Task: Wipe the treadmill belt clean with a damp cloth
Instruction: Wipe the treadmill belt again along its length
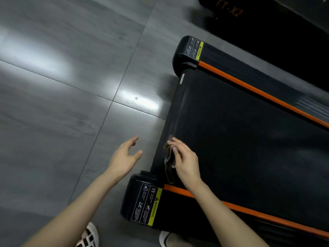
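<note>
right hand (187, 160) grips a crumpled brown-and-grey cloth (170, 164), fingers curled round it, at the rear edge of the flat black treadmill belt (240, 132), near the closer orange side rail (249, 212). left hand (124, 157) hovers over the glossy grey tiled floor (62, 104), fingers spread apart, holding nothing. yellow warning label (154, 206) on the near black end cap (135, 196). white patterned shoe (89, 237) at bottom edge.
</note>
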{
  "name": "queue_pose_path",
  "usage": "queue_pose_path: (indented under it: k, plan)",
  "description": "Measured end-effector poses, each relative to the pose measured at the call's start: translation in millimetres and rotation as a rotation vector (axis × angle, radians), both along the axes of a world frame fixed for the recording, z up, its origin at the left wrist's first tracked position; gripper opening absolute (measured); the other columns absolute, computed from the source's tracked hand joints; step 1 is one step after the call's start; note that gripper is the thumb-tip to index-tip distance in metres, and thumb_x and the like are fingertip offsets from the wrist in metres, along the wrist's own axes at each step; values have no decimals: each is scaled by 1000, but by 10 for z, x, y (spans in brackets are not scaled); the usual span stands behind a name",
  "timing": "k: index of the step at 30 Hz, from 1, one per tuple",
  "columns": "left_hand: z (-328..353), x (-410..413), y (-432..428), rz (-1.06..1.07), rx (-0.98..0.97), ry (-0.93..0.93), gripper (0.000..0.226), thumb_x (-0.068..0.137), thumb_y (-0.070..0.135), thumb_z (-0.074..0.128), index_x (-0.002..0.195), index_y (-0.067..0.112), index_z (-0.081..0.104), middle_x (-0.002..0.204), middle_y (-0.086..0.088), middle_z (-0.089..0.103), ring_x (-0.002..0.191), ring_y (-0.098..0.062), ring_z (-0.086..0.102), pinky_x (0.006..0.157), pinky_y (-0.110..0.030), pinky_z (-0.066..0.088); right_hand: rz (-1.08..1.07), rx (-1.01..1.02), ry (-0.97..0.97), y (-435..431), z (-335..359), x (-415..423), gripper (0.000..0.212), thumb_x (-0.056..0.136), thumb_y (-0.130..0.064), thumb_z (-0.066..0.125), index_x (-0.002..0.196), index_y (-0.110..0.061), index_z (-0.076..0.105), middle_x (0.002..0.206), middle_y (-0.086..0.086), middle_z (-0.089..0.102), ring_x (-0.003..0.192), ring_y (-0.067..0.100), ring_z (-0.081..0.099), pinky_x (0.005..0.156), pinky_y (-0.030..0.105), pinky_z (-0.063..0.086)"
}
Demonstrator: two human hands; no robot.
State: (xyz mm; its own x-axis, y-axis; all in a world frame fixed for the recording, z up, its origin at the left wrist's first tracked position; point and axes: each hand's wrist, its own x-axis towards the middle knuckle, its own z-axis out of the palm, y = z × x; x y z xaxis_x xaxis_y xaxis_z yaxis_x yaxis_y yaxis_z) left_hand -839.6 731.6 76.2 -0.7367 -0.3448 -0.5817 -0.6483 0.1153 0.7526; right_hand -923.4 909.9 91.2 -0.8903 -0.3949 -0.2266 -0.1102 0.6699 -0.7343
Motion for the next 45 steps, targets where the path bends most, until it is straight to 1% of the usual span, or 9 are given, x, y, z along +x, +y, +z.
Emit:
queue_pose_path:
  k: [2, 8, 13, 18, 22, 31, 34, 38, 45]
  plan:
    - [272, 105, -146, -1, 52, 23, 54, 85, 18, 68, 133, 33, 48, 134, 2, 51, 128, -16, 43, 107, -39, 35, 0, -57, -17, -221, 354, 153, 25, 96, -18, 48, 111, -19, 68, 121, -7, 62, 115, 2, 54, 98, 41, 47]
    - [1157, 235, -661, -111, 161, 140, 70, 67, 28, 82, 126, 43, 48, 130, 13, 49, 121, -4, 41, 101, -24, 33, -99, -282, -208, -768, 1423, 402, 23, 96, -9, 49, 112, -13, 66, 112, -4, 67, 108, 6, 60, 93, 26, 48]
    - [1597, 211, -1144, -419, -85, 160, 89, 58, 56, 75, 138, 33, 43, 145, 5, 41, 135, -14, 33, 112, -30, 25, -157, -482, -382, -1239, 2038, 390, 26, 94, -8, 50, 116, -16, 61, 110, 2, 69, 105, 14, 63, 92, 33, 50]
    - [1785, -102, -1470, -371, -176, 207, 17, 78, 15, 73, 91, 24, 66, 109, 7, 64, 108, -11, 55, 91, -28, 40, -129, -471, -269, -1638, 2241, 118, 30, 91, 7, 49, 102, -16, 65, 92, 4, 73, 93, 15, 68, 86, 30, 53]
    - [1795, -511, -1734, -297, -122, 170, 11, 79, 12, 71, 83, 17, 62, 79, 5, 65, 82, -14, 61, 76, -31, 46, -181, -525, -218, -1830, 2170, -358, 33, 89, 13, 48, 101, -12, 65, 94, 6, 72, 92, 15, 68, 84, 24, 53]
    - [2126, -2040, -2304, -137, -127, 72, 26, 76, 4, 71, 75, 24, 54, 79, -1, 63, 76, -20, 58, 72, -31, 46, -157, -388, -402, -2448, 1842, -1443, 43, 83, -10, 68, 116, -33, 55, 117, -11, 61, 110, 1, 57, 101, 33, 45]
    - [2336, -2664, -2455, -87, 111, 79, 22, 80, 0, 68, 84, 19, 57, 84, -5, 61, 73, -16, 58, 69, -28, 47, -181, -557, -479, -2869, 1951, -1861, 66, 77, -6, 73, 128, -35, 42, 124, -16, 55, 114, -5, 53, 101, 22, 42]
    - [2612, -3549, -2898, -62, 402, 120, 14, 87, 0, 60, 96, 9, 64, 99, -16, 65, 86, -22, 67, 80, -34, 57, -453, -625, -287, -3285, 2007, -2670, 56, 83, 1, 66, 129, -26, 48, 128, -2, 57, 120, 10, 53, 106, 36, 41]
    - [2647, -5168, -3984, -96, 148, 151, 15, 91, 11, 56, 83, 19, 65, 98, -12, 67, 85, -20, 64, 87, -43, 54, -731, -523, -134, -3591, 2056, -4216, 52, 83, -5, 68, 117, -41, 52, 126, 1, 57, 116, 15, 56, 99, 41, 48]
